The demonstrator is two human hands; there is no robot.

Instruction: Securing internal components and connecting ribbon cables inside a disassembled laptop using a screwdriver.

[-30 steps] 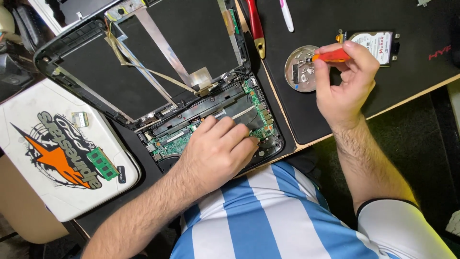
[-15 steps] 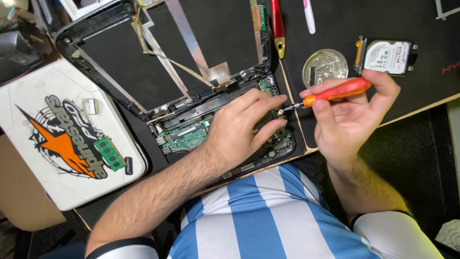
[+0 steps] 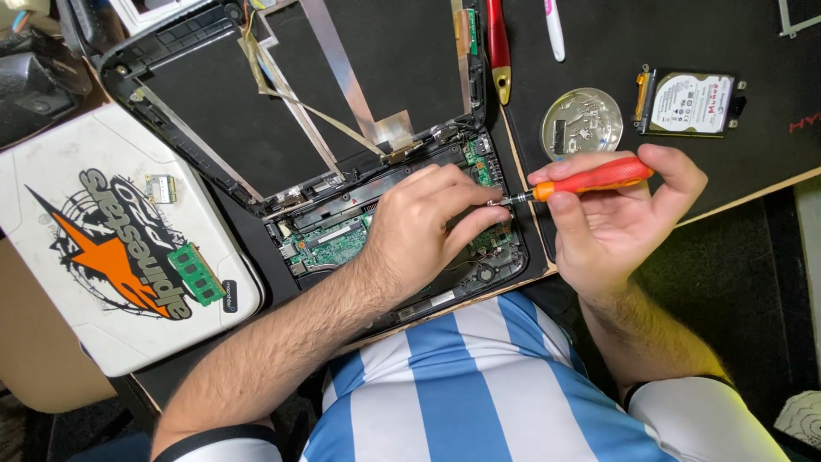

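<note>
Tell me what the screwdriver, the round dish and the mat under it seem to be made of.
Screwdriver in the right hand: orange handle looks like smooth plastic, slightly glossy; the thin shaft is grey and shiny, likely steel. Round dish: silvery and reflective, probably metal, with small parts inside. Mat: flat matte black, no glare, looks like cloth or rubber; which one is unclear.

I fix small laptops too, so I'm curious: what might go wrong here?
The orange screwdriver in the right hand points at the green circuit board; a slip might scratch it. The left hand hides the tip's target. A freed screw might drop into the open laptop base, away from the round metal dish.
</note>
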